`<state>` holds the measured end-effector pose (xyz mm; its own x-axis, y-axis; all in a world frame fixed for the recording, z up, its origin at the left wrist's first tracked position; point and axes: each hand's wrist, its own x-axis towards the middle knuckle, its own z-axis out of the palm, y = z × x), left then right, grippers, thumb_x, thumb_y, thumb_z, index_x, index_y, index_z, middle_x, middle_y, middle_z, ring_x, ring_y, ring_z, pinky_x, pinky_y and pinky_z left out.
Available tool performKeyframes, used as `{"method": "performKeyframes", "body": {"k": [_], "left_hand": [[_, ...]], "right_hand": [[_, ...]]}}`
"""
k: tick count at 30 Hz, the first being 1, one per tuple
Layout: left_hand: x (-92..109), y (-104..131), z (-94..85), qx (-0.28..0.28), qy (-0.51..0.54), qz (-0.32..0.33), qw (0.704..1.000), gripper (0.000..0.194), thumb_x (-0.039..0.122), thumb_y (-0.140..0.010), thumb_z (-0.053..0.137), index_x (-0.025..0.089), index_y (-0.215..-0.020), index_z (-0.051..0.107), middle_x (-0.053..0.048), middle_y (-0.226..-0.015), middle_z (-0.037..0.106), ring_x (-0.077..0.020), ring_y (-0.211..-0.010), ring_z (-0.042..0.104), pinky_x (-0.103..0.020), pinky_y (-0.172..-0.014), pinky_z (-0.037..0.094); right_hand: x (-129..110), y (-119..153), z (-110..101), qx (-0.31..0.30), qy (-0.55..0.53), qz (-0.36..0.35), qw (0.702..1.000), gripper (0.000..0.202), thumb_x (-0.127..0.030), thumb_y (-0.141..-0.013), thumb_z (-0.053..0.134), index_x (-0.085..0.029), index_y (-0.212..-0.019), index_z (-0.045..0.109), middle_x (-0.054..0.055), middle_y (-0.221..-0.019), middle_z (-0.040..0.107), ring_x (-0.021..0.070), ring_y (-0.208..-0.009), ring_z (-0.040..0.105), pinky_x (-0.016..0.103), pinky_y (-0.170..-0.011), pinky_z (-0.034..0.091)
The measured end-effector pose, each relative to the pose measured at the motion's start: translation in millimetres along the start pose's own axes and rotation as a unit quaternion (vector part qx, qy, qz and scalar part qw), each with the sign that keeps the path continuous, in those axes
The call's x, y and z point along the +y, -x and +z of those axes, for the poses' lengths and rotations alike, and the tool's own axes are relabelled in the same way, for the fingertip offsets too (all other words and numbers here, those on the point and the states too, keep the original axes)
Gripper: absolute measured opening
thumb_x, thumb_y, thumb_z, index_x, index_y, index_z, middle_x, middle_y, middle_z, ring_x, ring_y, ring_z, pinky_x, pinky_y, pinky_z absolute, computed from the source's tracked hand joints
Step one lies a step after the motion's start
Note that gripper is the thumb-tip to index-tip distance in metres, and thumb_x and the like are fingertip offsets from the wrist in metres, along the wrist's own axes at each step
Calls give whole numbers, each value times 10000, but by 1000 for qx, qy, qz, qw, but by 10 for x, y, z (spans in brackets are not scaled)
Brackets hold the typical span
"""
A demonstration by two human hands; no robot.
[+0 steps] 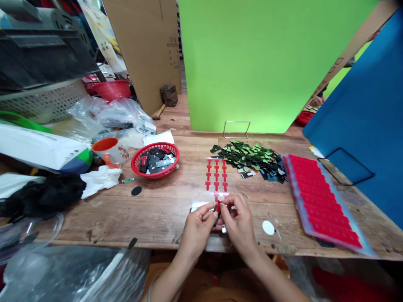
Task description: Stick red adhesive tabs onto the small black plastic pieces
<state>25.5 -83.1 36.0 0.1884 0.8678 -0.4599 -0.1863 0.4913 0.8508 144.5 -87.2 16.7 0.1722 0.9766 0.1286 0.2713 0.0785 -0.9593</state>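
Observation:
Near the table's front edge, my left hand (199,226) pinches a small black piece (217,214). My right hand (239,222) is closed on a small red piece (219,205) that lies against the black one. Just beyond my hands is a clear sheet with rows of red T-shaped pieces (216,176). A pile of dark flat pieces (252,157) lies behind it to the right. At the left, a red basket (135,165) holds black pieces, one with a red T shape on it.
A stack of red-piece sheets (324,201) lies at the right. Orange-rimmed mug (118,153), crumpled tissue (102,180) and plastic bags (116,113) crowd the left. Green board (252,63) and blue board (362,126) stand behind. A white disc (268,227) lies near the front edge.

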Motion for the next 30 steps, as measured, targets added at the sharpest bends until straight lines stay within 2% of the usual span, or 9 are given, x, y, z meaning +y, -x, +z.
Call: {"method": "performKeyframes", "body": {"k": [4,9,14,20,26,30], "left_hand": [[1,26,1,4,-7,17,1000,464,305,-743,654,90,-1148,583,-72,-798,709,-189,-682,670,-290,-670,536],[39,60,-11,6,-8,7,1000,414,305,-736,660,73,-1077,619,-94,-804,706,-184,-691,656,-285,-666,536],[46,71,7,-8,31,-30,999,415,299,-722,679,82,-1072,623,-91,-783,699,-157,-658,635,-273,-652,532],[37,96,43,-67,8,-13,998,407,289,-713,705,116,-1072,625,-91,-881,696,-134,-694,637,-253,-701,518],[-6,53,47,7,-8,-38,999,348,346,-710,693,72,-918,639,-91,-711,693,-149,-615,631,-254,-595,519],[-24,52,45,10,-13,-44,999,364,356,-681,711,73,-899,644,-84,-684,689,-150,-595,625,-260,-581,519]], "right_hand": [[18,12,19,2,-29,36,999,70,-268,-854,502,-207,-886,505,24,-863,504,124,-660,522,220,-535,459],[46,-35,-32,27,-73,92,993,361,-298,-755,639,-214,-1041,434,10,-875,536,116,-625,520,229,-555,458],[-50,-46,-95,-77,-154,145,974,232,-373,-781,603,-168,-880,560,12,-766,570,123,-615,514,225,-552,435],[-88,-37,-102,-61,-179,166,968,258,-381,-723,668,-158,-682,546,-17,-613,536,105,-547,474,201,-497,388],[42,-42,-86,-78,-210,234,946,366,-479,-793,561,-159,-621,518,-36,-475,481,82,-412,395,187,-397,296],[77,-41,-87,-109,-194,208,953,339,-470,-774,596,-153,-664,548,-31,-514,519,87,-447,434,190,-434,326]]}}
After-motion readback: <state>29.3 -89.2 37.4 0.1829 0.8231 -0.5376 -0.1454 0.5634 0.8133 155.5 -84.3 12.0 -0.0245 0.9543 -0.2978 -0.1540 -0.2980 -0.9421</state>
